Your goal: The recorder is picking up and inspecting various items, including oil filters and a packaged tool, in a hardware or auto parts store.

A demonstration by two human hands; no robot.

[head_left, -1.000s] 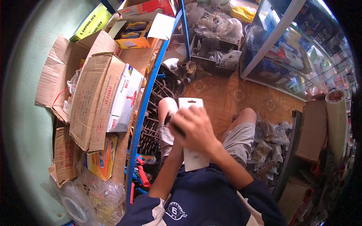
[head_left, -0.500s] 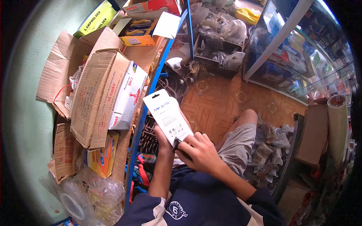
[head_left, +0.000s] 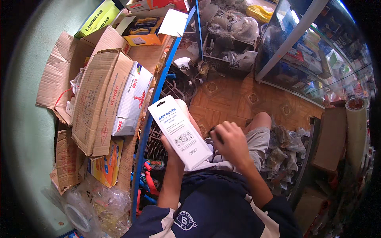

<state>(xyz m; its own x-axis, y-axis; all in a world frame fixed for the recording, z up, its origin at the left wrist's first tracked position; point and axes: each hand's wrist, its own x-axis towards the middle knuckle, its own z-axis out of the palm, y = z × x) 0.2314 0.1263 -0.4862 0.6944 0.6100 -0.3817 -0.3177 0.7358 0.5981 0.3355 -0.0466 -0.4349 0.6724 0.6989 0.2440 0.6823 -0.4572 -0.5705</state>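
Observation:
My left hand (head_left: 170,147) is closed round the left edge of a flat white package (head_left: 184,135). The package is long, with a hang hole at its far end and blue and black print on the face turned up to me. It is tilted, its far end leaning left, above my lap. To its right and apart from it, my right hand (head_left: 233,144) is closed, its fingers curled. A small dark object (head_left: 210,133) sticks out at those fingertips; most of it is hidden, so its kind is unclear.
On the left, a blue-edged shelf (head_left: 147,129) carries open cardboard cartons (head_left: 101,103) and a white box (head_left: 133,99). Plastic-wrapped goods (head_left: 283,154) lie right of my leg. A glass display case (head_left: 301,59) stands far right, and a dark crate (head_left: 230,49) of bagged things far ahead.
My right hand has come off the lower end of the package and moved right with the dark object. The package's whole printed face now shows, still in my left hand.

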